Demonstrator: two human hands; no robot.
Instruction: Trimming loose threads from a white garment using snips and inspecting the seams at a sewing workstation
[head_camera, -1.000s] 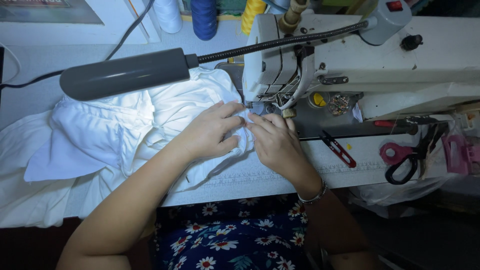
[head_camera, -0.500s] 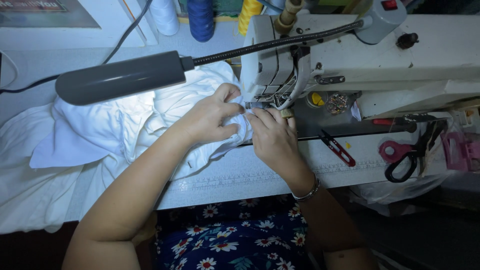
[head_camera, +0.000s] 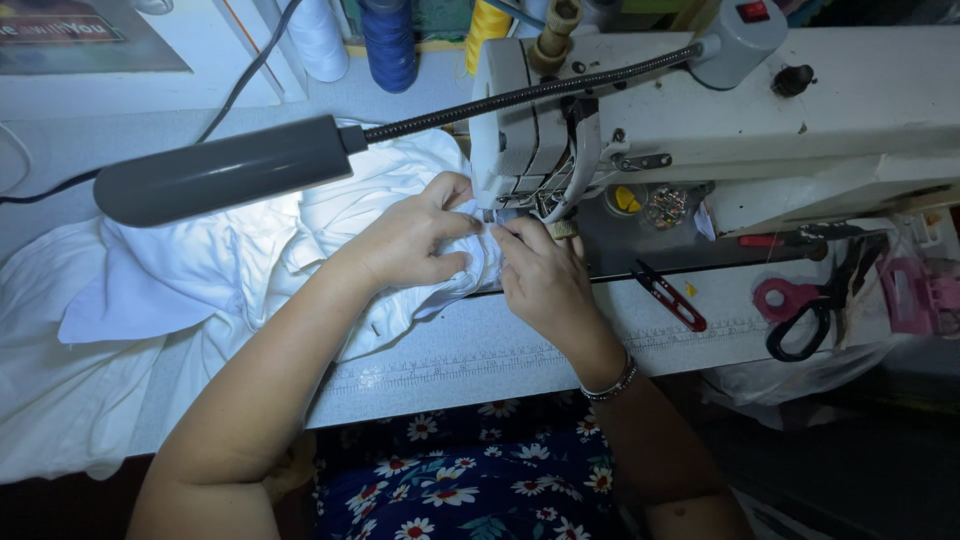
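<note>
— Where are the hands?
— Both at the needle end of the white sewing machine (head_camera: 720, 110). The left hand (head_camera: 410, 240) lies on the white fabric (head_camera: 200, 290), its fingers (head_camera: 455, 225) curled shut on a bunched fold just beside the presser foot. The right hand (head_camera: 545, 275) meets it from the other side, fingertips pinched on the same edge of cloth under the machine head.
— And the rest of the fabric?
— It spreads to the left over the table (head_camera: 470, 360), heaped and creased under the grey gooseneck lamp (head_camera: 225, 170), with one end hanging off the near edge.
— Anything else nearby?
— Red thread snips (head_camera: 672, 298) to the right of the right hand, pink-handled scissors (head_camera: 800, 310) farther right, well apart from both hands — and thread cones (head_camera: 390, 45) behind the machine; a beaded bracelet (head_camera: 612, 384) sits on the right wrist
</note>
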